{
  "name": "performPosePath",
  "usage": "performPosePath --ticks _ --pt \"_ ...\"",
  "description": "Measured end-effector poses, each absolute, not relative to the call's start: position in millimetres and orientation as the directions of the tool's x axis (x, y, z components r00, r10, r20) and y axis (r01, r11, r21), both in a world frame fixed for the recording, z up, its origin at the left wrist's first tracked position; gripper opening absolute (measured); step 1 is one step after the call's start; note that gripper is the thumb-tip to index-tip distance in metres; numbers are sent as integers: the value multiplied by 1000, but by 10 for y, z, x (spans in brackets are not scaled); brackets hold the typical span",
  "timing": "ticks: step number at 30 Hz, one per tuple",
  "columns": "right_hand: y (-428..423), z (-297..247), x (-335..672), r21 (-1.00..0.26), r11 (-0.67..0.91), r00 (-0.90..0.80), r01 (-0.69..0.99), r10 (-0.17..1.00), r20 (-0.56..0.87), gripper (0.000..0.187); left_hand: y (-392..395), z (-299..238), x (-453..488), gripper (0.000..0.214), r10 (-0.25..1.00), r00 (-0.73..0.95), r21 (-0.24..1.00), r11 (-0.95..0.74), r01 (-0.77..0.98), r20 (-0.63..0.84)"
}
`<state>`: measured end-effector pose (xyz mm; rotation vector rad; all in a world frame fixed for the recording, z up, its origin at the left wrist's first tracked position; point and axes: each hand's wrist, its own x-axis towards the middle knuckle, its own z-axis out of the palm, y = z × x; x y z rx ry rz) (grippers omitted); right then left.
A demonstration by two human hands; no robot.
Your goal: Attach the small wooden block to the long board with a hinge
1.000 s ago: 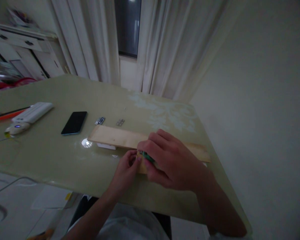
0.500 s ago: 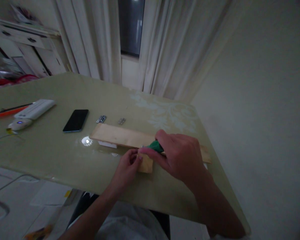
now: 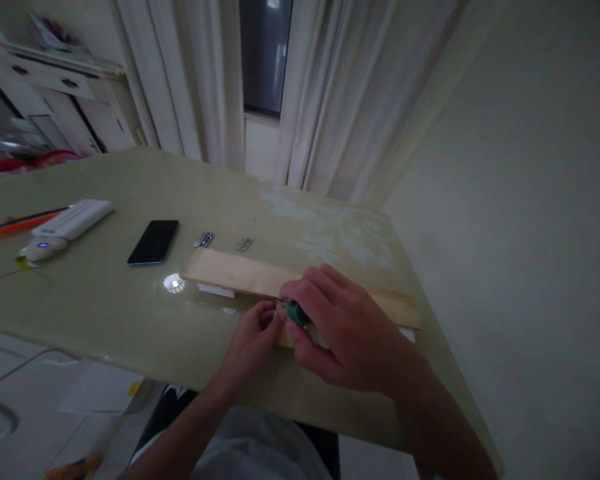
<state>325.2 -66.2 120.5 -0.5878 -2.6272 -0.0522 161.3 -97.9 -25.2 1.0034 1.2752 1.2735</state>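
Note:
My right hand (image 3: pixel 345 327) is closed round the green handle of a screwdriver (image 3: pixel 296 313). Its thin shaft points left, towards the fingertips of my left hand (image 3: pixel 253 337). Those fingertips pinch the left edge of a small wooden block (image 3: pixel 285 339), which is partly covered by my right hand. Whatever the screwdriver's tip meets is too small to make out. Just behind both hands lies a long wooden board (image 3: pixel 235 270), raised on white supports (image 3: pixel 216 291); my right hand hides part of it.
Beyond the board lie a small metal latch (image 3: pixel 203 239) and a metal hinge plate (image 3: pixel 244 244). A black phone (image 3: pixel 153 242) rests left of them. Farther left are a white power strip (image 3: pixel 75 219) and an orange-and-black tool (image 3: pixel 25 222). A wall borders the table (image 3: pixel 130 320) on the right.
My right hand has shifted left and turned, bringing the screwdriver's handle nearer to my left fingertips and covering more of the block. My left hand keeps its place.

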Motion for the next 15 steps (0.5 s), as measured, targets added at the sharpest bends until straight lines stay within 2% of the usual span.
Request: performPosePath --ticks 4,9,15 --pt "-651 1160 3229 23 826 -709 563 468 528 21 -966 -271 1589 23 990 -116 996 77 -35 -81" --pt "-662 1157 3185 -42 932 -819 359 337 465 22 -951 -338 1603 23 988 -148 998 38 -56 -46" --pt "-650 1141 3221 55 801 -684 595 470 558 21 -985 -230 1594 27 990 -121 997 72 -7 -72"
